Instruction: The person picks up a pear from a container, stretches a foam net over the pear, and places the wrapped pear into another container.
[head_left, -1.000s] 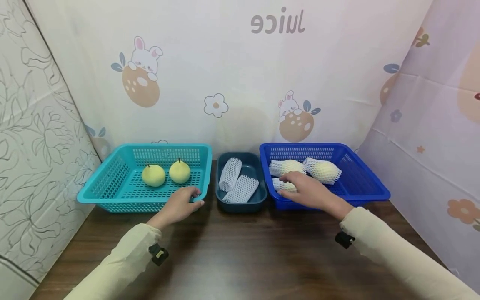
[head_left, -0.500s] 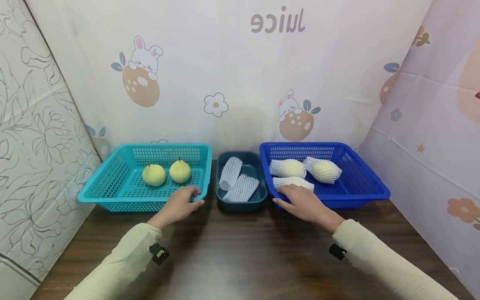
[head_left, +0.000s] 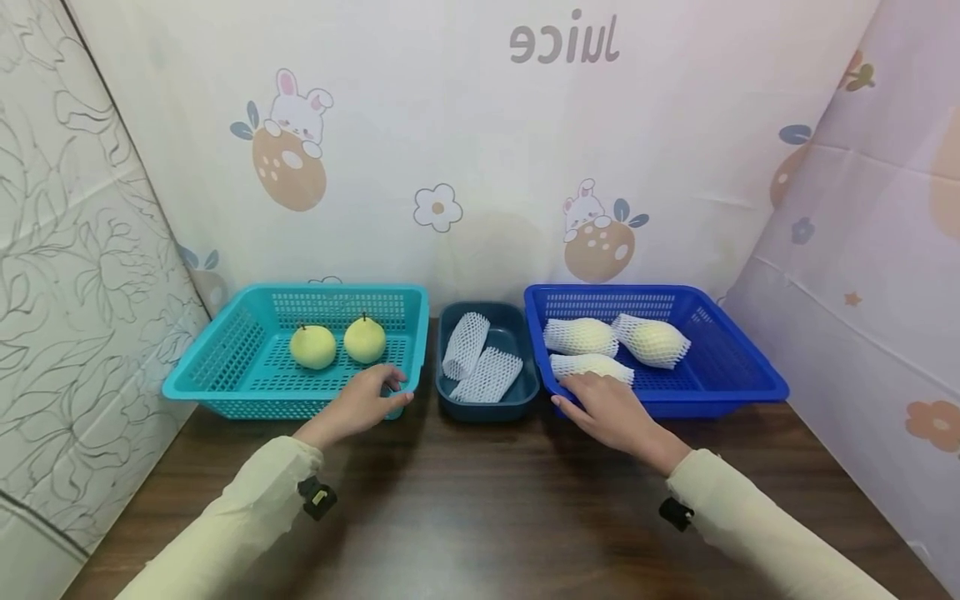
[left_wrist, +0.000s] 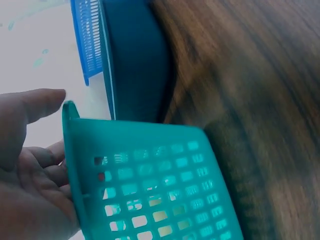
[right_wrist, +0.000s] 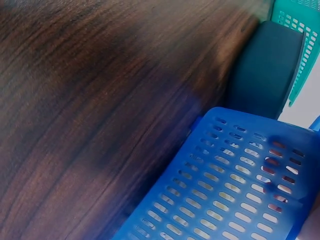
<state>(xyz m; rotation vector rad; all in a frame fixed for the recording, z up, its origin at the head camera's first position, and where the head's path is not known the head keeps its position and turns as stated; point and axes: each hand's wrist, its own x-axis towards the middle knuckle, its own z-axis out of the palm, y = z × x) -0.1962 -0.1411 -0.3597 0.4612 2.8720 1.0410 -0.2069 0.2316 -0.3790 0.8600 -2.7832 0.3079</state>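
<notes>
- Roughly at 10 o'clock in the head view: turquoise basket (head_left: pixel 292 394), slotted, on a dark wood-grain tabletop (head_left: pixel 480 500).
- Two bare yellow pears inside it: first pear (head_left: pixel 312 347) near the middle; second pear (head_left: pixel 365 340) toward 2 o'clock, just beside the first. Stems up on both.
- Left hand (head_left: pixel 362 398) rests on that basket's rim at its 5 o'clock corner. Left grip: thumb and fingers apart, clamped on nothing; fingers on the inner side, thumb by the corner in the left wrist view.
- Center, between the baskets: small dark-blue bin (head_left: pixel 487 410). Two white foam nets in it, touching: one net (head_left: pixel 466 346) toward 11 o'clock, lying lengthwise; other net (head_left: pixel 489 377) at 6 o'clock, slanted and flatter.
- At 2 o'clock: blue basket (head_left: pixel 708 392), holding three netted pears: upper netted pear (head_left: pixel 581 337) toward 10 o'clock, middle netted pear (head_left: pixel 651 342) toward 12, lower netted pear (head_left: pixel 592 365) at 9.
- Right hand (head_left: pixel 611 410) rests at the blue basket's 7 o'clock corner, just beside the lower netted pear. Right grip: relaxed, thumb apart from fingers, clamped on nothing; fingers partly seen through slots in the right wrist view.
- Cream sleeves (head_left: pixel 225 517) reach in from 7 and 5 o'clock.
- Behind, at 12: pale curtain (head_left: pixel 480 125), rabbit-and-fruit print.
</notes>
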